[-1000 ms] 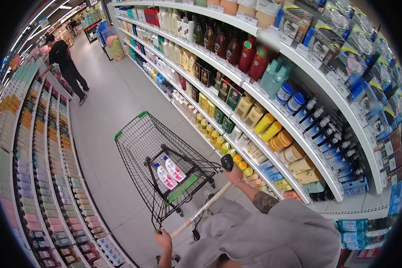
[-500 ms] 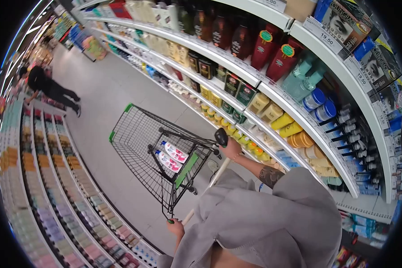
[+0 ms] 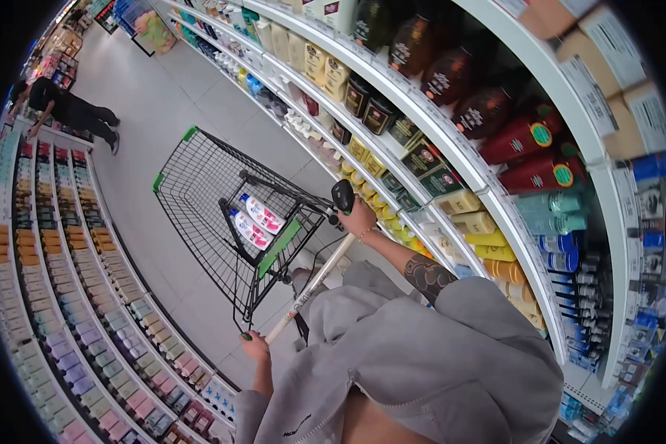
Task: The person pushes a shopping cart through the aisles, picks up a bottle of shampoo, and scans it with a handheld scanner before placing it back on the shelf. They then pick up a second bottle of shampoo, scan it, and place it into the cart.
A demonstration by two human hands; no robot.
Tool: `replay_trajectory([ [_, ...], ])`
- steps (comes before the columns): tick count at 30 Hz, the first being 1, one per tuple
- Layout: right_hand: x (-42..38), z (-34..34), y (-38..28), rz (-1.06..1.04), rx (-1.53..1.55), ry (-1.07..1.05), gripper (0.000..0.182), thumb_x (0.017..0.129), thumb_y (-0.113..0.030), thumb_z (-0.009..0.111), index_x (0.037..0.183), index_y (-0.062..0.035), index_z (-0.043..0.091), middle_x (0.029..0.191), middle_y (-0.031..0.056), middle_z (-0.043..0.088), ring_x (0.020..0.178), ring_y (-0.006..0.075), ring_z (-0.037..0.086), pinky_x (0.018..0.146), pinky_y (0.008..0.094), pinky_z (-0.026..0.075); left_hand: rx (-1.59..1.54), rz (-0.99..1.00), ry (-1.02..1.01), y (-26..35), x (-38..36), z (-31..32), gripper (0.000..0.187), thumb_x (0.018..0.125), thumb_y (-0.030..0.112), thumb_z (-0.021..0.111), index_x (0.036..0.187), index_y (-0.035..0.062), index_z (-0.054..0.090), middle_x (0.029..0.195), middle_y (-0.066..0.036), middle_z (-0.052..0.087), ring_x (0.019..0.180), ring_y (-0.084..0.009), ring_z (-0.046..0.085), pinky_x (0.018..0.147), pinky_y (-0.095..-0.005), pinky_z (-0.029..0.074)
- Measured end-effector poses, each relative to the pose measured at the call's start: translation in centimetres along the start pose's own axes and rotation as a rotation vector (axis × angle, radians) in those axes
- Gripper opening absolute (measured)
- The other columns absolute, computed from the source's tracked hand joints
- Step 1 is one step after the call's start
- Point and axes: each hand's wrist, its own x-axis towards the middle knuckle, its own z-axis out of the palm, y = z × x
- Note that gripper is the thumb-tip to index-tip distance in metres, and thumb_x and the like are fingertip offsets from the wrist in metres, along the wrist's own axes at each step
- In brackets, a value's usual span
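A wire shopping cart (image 3: 200, 177) with green corners stands in front of me, tilted in this view. Its pale handle bar (image 3: 314, 285) runs between my two hands. My left hand (image 3: 256, 346) is closed around the bar's left end, beside a small green spot. At the other end, my right hand (image 3: 358, 219) is wrapped at the bar, with a black rounded object (image 3: 342, 195) protruding above the fingers; I cannot tell whether it is held or part of the cart. Two white bottles with pink labels, one (image 3: 263, 213) beside another (image 3: 250, 230), lie in the cart near a green panel (image 3: 280, 248).
A tall shelf (image 3: 451, 159) of bottles and boxes curves close along my right. On the left runs a lower shelf (image 3: 89, 311) with rows of small pastel packages. A person in dark clothes (image 3: 74, 107) bends over its far end. Grey floor tiles (image 3: 140, 185) lie between the shelves.
The view has shifted, so the cart and both hands sit further left. Shelf goods on the right look larger and nearer. Both hands stay on the bar; the bottles stay in the cart.
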Motion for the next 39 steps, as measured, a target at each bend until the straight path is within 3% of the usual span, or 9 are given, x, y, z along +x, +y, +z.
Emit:
replay_trajectory([
  [11, 7.8, 3.0, -10.8, 0.05, 0.045, -0.032, 0.047, 0.071, -0.038, 0.067, 0.096, -0.0008, 0.053, 0.089, 0.0208, 0.061, 0.082, 0.0393, 0.06, 0.07, 0.0457, 0.049, 0.003, -0.005, 0.026, 7.1, 13.9, -0.3, 0.018, 0.089, 0.018, 0.046, 0.084, 0.0004, 0.046, 0.064, -0.009, 0.056, 0.05, -0.0158, 0.055, 0.044, -0.0303, 0.046],
  [13, 9.7, 4.2, -12.2, 0.1, 0.046, -0.104, 0.049, 0.069, -0.036, 0.067, 0.1, -0.0006, 0.052, 0.091, 0.0206, 0.061, 0.085, 0.0372, 0.061, 0.072, 0.0446, 0.049, -0.021, -0.037, 0.033, 8.5, 16.5, -0.1, 0.021, 0.09, 0.02, 0.046, 0.083, 0.0006, 0.047, 0.064, -0.009, 0.056, 0.048, -0.0167, 0.055, 0.044, -0.0307, 0.045],
  [22, 20.5, 10.3, -17.1, 0.121, 0.055, -0.05, 0.048, 0.068, -0.038, 0.069, 0.095, -0.0004, 0.054, 0.085, 0.021, 0.062, 0.081, 0.0404, 0.06, 0.07, 0.0468, 0.048, 0.005, -0.017, 0.076, 17.3, 26.4, 3.8, 0.019, 0.09, 0.021, 0.046, 0.083, 0.0035, 0.048, 0.057, -0.008, 0.055, 0.047, -0.0195, 0.057, 0.045, -0.0332, 0.044],
  [25, 25.7, 12.9, -16.3, 0.119, 0.06, -0.056, 0.048, 0.069, -0.037, 0.069, 0.095, 0.0002, 0.053, 0.086, 0.0225, 0.062, 0.082, 0.0407, 0.06, 0.07, 0.0472, 0.048, 0.087, -0.06, 0.055, 19.2, 28.8, 7.1, 0.018, 0.091, 0.019, 0.046, 0.085, 0.0024, 0.048, 0.065, -0.008, 0.058, 0.051, -0.0172, 0.058, 0.047, -0.0308, 0.046],
  [28, 30.1, 15.4, -16.7, 0.103, 0.026, -0.035, 0.049, 0.068, -0.038, 0.069, 0.094, 0.0015, 0.056, 0.083, 0.0244, 0.063, 0.079, 0.0416, 0.061, 0.069, 0.0474, 0.048, 0.074, -0.01, 0.11, 22.3, 31.3, 8.8, 0.021, 0.09, 0.022, 0.047, 0.082, 0.0029, 0.049, 0.059, -0.012, 0.059, 0.055, -0.0245, 0.064, 0.05, -0.0356, 0.048],
  [34, 37.2, 16.4, -21.6, 0.079, -0.044, 0.001, 0.045, 0.066, -0.037, 0.07, 0.089, 0.0004, 0.057, 0.079, 0.0244, 0.063, 0.077, 0.041, 0.061, 0.068, 0.0469, 0.048, 0.027, 0.013, 0.101, 27.1, 36.1, 10.8, 0.019, 0.089, 0.018, 0.048, 0.082, 0.0009, 0.049, 0.06, -0.013, 0.059, 0.054, -0.025, 0.063, 0.049, -0.0368, 0.047],
  [37, 41.0, 17.3, -24.2, 0.047, -0.065, 0.014, 0.046, 0.066, -0.037, 0.07, 0.089, 0.0007, 0.057, 0.078, 0.0238, 0.063, 0.076, 0.0405, 0.061, 0.067, 0.0468, 0.049, -0.014, 0.003, 0.102, 30.6, 38.6, 11.3, 0.017, 0.088, 0.017, 0.049, 0.082, 0.0004, 0.049, 0.061, -0.013, 0.059, 0.054, -0.0249, 0.063, 0.049, -0.0369, 0.047],
  [39, 43.3, 17.8, -25.6, 0.062, -0.068, -0.071, 0.049, 0.065, -0.035, 0.069, 0.097, -0.0002, 0.055, 0.084, 0.0225, 0.063, 0.081, 0.0397, 0.061, 0.072, 0.0477, 0.048, -0.013, -0.018, 0.103, 32.0, 40.3, 11.8, 0.017, 0.088, 0.016, 0.049, 0.083, 0.0002, 0.049, 0.061, -0.014, 0.059, 0.054, -0.0249, 0.064, 0.05, -0.0367, 0.047],
])
